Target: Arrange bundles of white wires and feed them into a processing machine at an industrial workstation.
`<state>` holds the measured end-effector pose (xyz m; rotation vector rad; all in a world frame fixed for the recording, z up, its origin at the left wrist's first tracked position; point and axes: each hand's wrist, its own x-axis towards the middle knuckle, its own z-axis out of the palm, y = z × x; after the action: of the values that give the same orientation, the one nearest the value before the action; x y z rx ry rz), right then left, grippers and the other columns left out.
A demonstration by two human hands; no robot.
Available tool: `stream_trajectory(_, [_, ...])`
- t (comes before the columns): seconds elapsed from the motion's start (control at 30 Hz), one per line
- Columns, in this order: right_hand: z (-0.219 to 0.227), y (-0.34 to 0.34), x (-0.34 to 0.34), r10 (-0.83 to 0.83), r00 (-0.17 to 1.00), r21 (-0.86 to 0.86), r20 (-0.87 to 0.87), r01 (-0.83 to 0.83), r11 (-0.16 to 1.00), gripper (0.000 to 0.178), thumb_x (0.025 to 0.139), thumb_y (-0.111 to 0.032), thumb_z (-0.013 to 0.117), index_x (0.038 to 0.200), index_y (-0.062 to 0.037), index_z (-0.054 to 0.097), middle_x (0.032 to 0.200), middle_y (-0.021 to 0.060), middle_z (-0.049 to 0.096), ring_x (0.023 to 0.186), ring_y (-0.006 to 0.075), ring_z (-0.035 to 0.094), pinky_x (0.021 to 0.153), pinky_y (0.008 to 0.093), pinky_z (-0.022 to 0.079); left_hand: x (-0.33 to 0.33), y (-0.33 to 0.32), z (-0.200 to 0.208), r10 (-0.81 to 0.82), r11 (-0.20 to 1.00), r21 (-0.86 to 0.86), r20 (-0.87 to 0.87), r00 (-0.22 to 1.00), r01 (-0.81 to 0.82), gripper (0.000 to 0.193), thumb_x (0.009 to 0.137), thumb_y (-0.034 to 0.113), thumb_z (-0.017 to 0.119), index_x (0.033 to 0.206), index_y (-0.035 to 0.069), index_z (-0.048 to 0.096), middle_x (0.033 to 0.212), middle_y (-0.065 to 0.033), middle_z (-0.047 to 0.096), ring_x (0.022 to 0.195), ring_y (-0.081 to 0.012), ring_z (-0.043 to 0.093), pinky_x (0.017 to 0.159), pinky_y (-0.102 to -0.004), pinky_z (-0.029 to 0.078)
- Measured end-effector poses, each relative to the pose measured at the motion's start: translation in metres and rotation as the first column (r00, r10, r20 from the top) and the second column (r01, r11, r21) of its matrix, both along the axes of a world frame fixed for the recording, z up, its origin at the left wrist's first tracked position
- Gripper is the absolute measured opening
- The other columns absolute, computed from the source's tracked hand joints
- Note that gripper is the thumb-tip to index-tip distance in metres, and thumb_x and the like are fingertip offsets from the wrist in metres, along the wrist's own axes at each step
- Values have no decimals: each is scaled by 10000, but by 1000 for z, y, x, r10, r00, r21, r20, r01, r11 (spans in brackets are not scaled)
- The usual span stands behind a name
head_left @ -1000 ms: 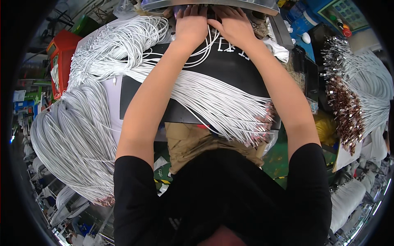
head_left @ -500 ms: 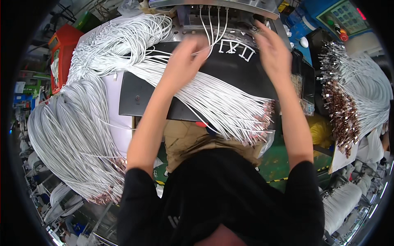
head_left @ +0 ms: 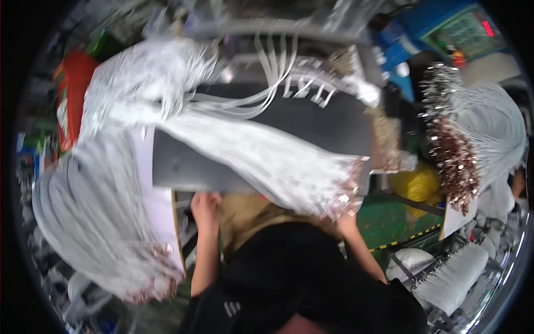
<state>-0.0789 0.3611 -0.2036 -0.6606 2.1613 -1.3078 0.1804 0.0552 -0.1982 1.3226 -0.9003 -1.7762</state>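
A bundle of white cables (head_left: 245, 145) lies slantwise across the black work surface (head_left: 328, 128), its copper-coloured ends at the front right. My left hand (head_left: 206, 209) is at the front edge of that surface, left of my lap; its fingers are blurred. Close under the cable ends is my right hand (head_left: 347, 221), its fingers mostly hidden by them. Whether it touches the ends cannot be made out. Several white cables (head_left: 275, 61) run up to the machine (head_left: 245, 64) at the back. Small white moulded pieces (head_left: 308, 89) lie in front of it.
A heap of coiled white cables (head_left: 144, 72) sits at the back left, with a large grey-white cable bundle (head_left: 94, 211) nearer. More cables (head_left: 484, 122) hang at the right. A yellow bag (head_left: 414, 183) is below the surface. A blue control box (head_left: 439, 28) stands at the back right.
Both hands have come back from the machine toward my body, the left to the front edge and the right to the cable ends. The view has shifted and blurred.
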Motion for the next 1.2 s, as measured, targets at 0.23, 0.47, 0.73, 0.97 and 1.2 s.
stream_trajectory(0.23, [4,-14,-2,46,955,-90,292,-21,996,485,741,-67,786,1189,-9,609,1057,68,685,943,171,646,799,329,537,30,0,-24,23,1000,-16,-16,1000,-23,218,1027,263,552,923,73,577,786,-23,607,686,-119,574,616,-257,466])
stream_trajectory(0.47, [-3,-11,-14,212,967,-143,145,-191,971,694,734,-116,802,1358,-36,511,1198,96,652,1060,223,624,914,391,515,29,0,-38,15,999,-47,-55,998,-18,239,1020,239,540,872,54,571,725,-49,600,626,-142,585,578,-269,487])
stream_trajectory(0.73, [-30,-10,-17,140,966,-243,216,-86,966,862,749,-116,824,1460,-43,344,1372,130,568,1167,201,583,966,404,496,19,-7,-24,11,1000,28,0,1000,-11,290,1030,252,522,843,44,599,720,-65,632,625,-155,612,579,-266,502])
stream_trajectory(0.97, [78,-2,-117,408,696,58,591,-541,839,348,955,-306,614,1051,13,714,985,127,741,874,202,699,767,317,560,4,46,-16,-237,928,-229,248,939,294,241,988,203,572,880,15,676,812,-91,694,688,-206,652,647,-313,519])
stream_trajectory(1.2, [183,-101,-121,368,927,-334,-69,-369,867,339,994,-283,583,1043,21,724,1197,157,677,980,245,672,791,333,538,-123,9,131,-28,-320,-517,843,538,794,584,873,406,680,1362,108,564,1465,-160,458,1372,-370,394,1110,-526,346])
